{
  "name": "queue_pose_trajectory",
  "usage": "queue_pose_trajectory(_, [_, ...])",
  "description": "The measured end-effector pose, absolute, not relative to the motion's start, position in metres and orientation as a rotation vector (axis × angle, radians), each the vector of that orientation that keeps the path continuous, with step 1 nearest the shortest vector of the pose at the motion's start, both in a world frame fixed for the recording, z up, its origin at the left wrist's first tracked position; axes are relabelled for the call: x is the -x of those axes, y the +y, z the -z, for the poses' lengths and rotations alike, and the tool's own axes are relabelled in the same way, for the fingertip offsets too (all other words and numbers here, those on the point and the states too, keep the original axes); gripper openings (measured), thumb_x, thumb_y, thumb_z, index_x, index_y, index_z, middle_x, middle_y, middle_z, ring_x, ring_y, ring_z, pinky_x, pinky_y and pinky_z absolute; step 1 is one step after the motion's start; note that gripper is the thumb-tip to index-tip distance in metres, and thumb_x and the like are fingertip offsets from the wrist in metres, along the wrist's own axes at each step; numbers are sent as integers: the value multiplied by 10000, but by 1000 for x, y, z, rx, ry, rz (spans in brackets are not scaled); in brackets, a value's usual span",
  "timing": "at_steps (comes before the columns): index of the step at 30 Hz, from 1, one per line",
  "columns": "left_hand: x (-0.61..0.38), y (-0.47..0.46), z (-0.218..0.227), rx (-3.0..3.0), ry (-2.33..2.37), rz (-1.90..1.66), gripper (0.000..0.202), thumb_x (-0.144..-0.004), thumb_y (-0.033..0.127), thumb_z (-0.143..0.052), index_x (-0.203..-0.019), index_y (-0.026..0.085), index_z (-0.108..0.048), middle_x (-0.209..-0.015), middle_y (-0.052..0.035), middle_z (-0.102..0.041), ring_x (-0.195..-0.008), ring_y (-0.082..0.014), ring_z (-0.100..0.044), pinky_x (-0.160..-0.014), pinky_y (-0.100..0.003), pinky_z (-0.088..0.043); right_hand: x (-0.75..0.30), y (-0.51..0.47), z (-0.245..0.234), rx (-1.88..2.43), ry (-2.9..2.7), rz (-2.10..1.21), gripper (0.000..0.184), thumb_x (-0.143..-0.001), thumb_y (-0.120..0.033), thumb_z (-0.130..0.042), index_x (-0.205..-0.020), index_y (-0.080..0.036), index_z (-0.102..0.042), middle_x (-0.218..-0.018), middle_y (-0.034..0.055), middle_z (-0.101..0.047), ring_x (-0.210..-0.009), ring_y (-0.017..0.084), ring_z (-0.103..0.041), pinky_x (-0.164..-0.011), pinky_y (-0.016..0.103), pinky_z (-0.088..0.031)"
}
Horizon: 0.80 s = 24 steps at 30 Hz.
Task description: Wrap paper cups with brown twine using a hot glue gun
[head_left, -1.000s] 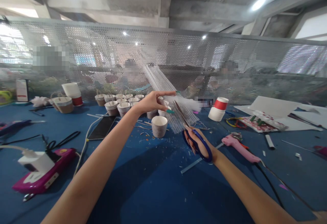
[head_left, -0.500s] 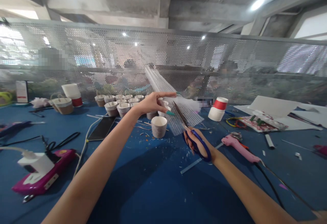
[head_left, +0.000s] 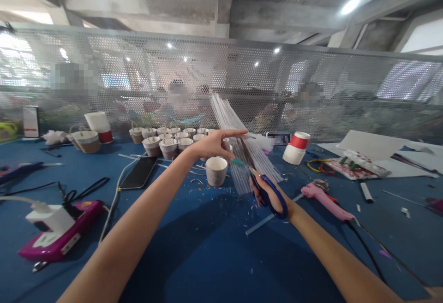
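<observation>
My left hand (head_left: 212, 145) grips a sheer white striped sheet (head_left: 228, 117), thumb on the near side and index finger stretched across it. The sheet fans up behind the hand and down toward the table. My right hand (head_left: 270, 190) has its fingers through the dark blue handles of a pair of scissors (head_left: 277, 208). Its blades lie against the sheet and split it lengthwise into two parts. Just below my left hand stands a small grey-white cup (head_left: 216, 172), upright. Scraps lie about the cup.
Several small wrapped pots (head_left: 169, 147) stand behind my left arm, near a dark phone (head_left: 139, 173). A pink glue gun (head_left: 327, 201) lies right, with stacked paper cups (head_left: 297, 147) behind. A magenta power strip (head_left: 62, 238) sits left. A perforated screen (head_left: 138, 63) closes the back.
The scissor blades have moved into the sheet, and its upper part now shows a gap between two portions. The sheet has swung slightly right; my left hand has shifted a little right.
</observation>
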State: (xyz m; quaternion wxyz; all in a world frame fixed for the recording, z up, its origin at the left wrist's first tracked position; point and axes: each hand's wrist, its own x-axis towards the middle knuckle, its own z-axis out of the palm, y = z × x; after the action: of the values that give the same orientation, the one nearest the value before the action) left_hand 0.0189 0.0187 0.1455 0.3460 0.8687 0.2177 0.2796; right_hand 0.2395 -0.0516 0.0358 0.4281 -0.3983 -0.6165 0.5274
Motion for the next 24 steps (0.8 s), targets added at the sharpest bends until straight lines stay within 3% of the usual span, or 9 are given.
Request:
queue_pose_trajectory(6, [-20,23,-140,-2246,481,-775,871,-692,73,-724,-1442,320,-356,-1515,-141,-362,-656,-69,-661,-578,-203,-524,-238,-52,-34,1031,-1529,-1314,538,-718,-728,-567,-716,-194,-506,-525,-67,-451,-406,64,-418,-378,206,-327])
queue_pose_trajectory(24, [-20,22,-140,-2235,498,-740,859,-696,88,-726,-1442,306,-359,-1535,-153,-320,-693,-86,-691,-606,-206,-551,-234,-57,-40,1039,-1548,-1227,557,-706,-766,-552,-646,-217,-485,-451,-59,-379,-350,74,-357,-313,229,-311])
